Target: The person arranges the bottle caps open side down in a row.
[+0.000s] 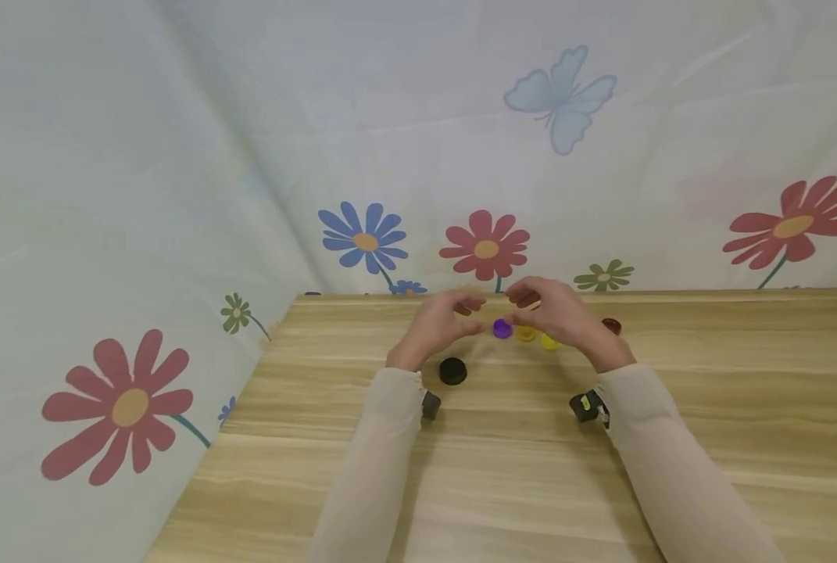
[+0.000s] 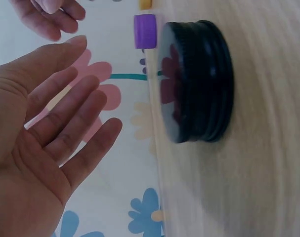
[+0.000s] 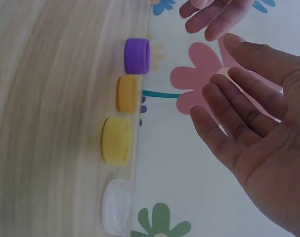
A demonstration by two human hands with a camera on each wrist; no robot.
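Note:
Both hands hover over the table's far part, facing each other with fingers spread and nothing in them. The left hand (image 1: 442,324) is above and beyond a black ribbed cap (image 1: 453,371); in the left wrist view its palm and fingers (image 2: 80,133) show bare. Just right of its fingertips lies a small purple cap (image 1: 502,328). An orange cap (image 1: 527,334) and a yellow cap (image 1: 550,342) sit below the right hand (image 1: 555,317), which partly covers them in the head view. A clear cap (image 3: 116,207) ends the row in the right wrist view.
A dark red cap (image 1: 611,325) lies to the right of the right wrist. The wood-grain table (image 1: 502,485) meets a white flowered curtain (image 1: 418,141) at the back and on the left. Each wrist wears a small black camera (image 1: 585,406).

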